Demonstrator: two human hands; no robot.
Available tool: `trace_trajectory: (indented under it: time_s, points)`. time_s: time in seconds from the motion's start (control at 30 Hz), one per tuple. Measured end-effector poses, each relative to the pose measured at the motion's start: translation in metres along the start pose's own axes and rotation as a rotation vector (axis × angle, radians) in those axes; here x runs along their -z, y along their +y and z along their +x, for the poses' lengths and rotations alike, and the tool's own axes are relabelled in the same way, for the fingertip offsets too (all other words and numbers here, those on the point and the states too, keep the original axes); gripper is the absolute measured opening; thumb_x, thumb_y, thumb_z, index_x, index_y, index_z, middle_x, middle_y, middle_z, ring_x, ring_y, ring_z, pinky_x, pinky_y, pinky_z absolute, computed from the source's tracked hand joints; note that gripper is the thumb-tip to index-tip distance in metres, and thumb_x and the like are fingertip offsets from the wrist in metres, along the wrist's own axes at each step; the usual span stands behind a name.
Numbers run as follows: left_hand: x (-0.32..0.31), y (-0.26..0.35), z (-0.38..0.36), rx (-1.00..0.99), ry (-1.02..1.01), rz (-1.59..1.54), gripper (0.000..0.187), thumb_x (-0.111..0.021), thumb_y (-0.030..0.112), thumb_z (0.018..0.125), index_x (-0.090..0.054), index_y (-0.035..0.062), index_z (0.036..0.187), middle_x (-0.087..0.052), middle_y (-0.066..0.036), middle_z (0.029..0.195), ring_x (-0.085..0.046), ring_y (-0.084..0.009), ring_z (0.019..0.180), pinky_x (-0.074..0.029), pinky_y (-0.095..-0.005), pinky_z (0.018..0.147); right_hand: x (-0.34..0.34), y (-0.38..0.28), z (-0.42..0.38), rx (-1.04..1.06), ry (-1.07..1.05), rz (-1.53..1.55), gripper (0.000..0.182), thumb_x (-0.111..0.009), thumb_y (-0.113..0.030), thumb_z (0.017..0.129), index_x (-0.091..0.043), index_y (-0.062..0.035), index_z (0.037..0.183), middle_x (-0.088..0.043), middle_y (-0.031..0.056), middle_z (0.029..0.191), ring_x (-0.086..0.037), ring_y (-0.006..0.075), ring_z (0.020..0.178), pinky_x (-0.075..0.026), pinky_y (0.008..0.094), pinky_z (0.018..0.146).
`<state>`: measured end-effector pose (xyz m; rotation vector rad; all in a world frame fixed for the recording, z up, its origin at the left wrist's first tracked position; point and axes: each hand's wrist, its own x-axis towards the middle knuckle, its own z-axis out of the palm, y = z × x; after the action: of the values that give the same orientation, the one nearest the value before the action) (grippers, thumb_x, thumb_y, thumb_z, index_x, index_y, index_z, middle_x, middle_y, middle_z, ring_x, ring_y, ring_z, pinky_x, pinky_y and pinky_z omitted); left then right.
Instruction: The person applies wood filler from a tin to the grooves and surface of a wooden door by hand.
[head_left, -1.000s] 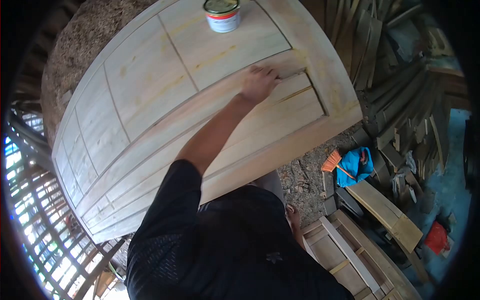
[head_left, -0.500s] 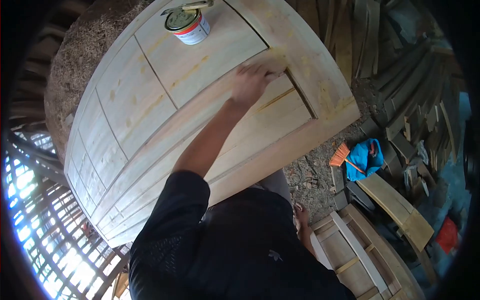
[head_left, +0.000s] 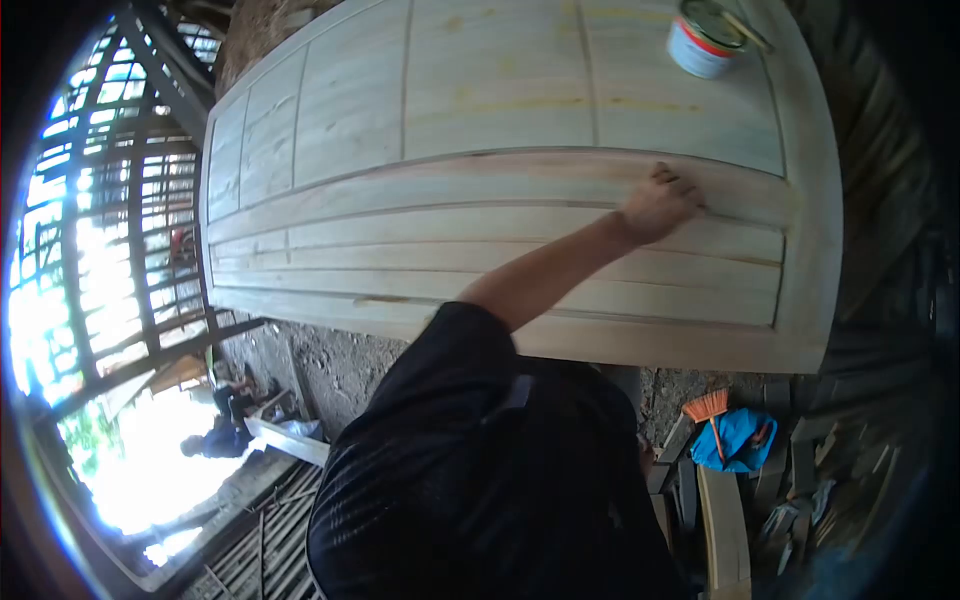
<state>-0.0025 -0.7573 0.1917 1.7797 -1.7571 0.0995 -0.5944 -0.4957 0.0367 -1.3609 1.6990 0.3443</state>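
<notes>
My left hand rests on the long wooden panel, with its fingers curled down against a rail just above the narrow slats. Whatever may be under the fingers is hidden. A small open-grained view of skin beside my dark shirt, at its right edge, is my right hand, mostly hidden and blurred. Near the panel's top right stands a tin with a white and red label, and a thin tool lies across its top. Yellowish patches mark the upper boards.
Below the panel's right end lie an orange brush and a blue bag beside loose wooden boards. Slatted lattice stands at the left, with a person low down in front of bright light.
The view has turned, so the panel now lies more level and more of the left side shows. My left hand remains on the panel, now farther along the rail from its right end.
</notes>
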Motion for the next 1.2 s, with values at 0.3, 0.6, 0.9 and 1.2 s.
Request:
trace_trajectory:
  time_s: [0.3, 0.6, 0.9, 1.2]
  points:
    - [0.298, -0.215, -0.292, 0.138, -0.144, 0.206, 0.008, -0.072, 0.024, 0.089, -0.077, 0.0169, 0.088, -0.074, -0.001, 0.099, -0.069, -0.0223, 0.097, -0.05, -0.0411, 0.089, 0.026, -0.098, 0.026, 0.029, 0.051, 0.268, 0.056, -0.067, -0.036, 0.099, -0.059, -0.0023, 0.143, -0.063, 0.018, 0.141, -0.061, 0.0327, 0.129, -0.057, 0.0404, 0.092]
    - [0.18, -0.149, -0.191, 0.031, -0.039, 0.062, 0.019, -0.07, 0.033, 0.094, -0.075, 0.0147, 0.098, -0.073, -0.004, 0.103, -0.066, -0.0242, 0.105, -0.047, -0.0404, 0.099, -0.061, -0.094, -0.025, 0.334, -0.133, -0.151, 0.048, -0.061, -0.034, 0.101, -0.066, 0.002, 0.132, -0.07, 0.0177, 0.128, -0.069, 0.0297, 0.113, -0.055, 0.042, 0.092]
    - [0.323, -0.238, -0.316, 0.298, -0.124, 0.082, 0.007, -0.075, 0.024, 0.086, -0.078, 0.0192, 0.09, -0.074, 0.002, 0.097, -0.069, -0.018, 0.091, -0.05, -0.0365, 0.086, -0.028, -0.102, -0.027, 0.288, -0.099, -0.353, 0.047, -0.063, -0.031, 0.1, -0.065, 0.001, 0.134, -0.072, 0.0145, 0.122, -0.071, 0.0247, 0.105, -0.055, 0.0378, 0.086]
    - [0.134, -0.099, -0.121, 0.106, 0.02, -0.108, 0.012, -0.078, 0.024, 0.085, -0.075, 0.0132, 0.089, -0.071, -0.003, 0.09, -0.068, -0.0263, 0.089, -0.051, -0.0393, 0.086, -0.007, -0.16, -0.029, 0.139, 0.024, 0.086, 0.049, -0.071, -0.03, 0.095, -0.067, 0.0029, 0.131, -0.07, 0.0213, 0.13, -0.065, 0.0296, 0.126, -0.047, 0.0397, 0.108]
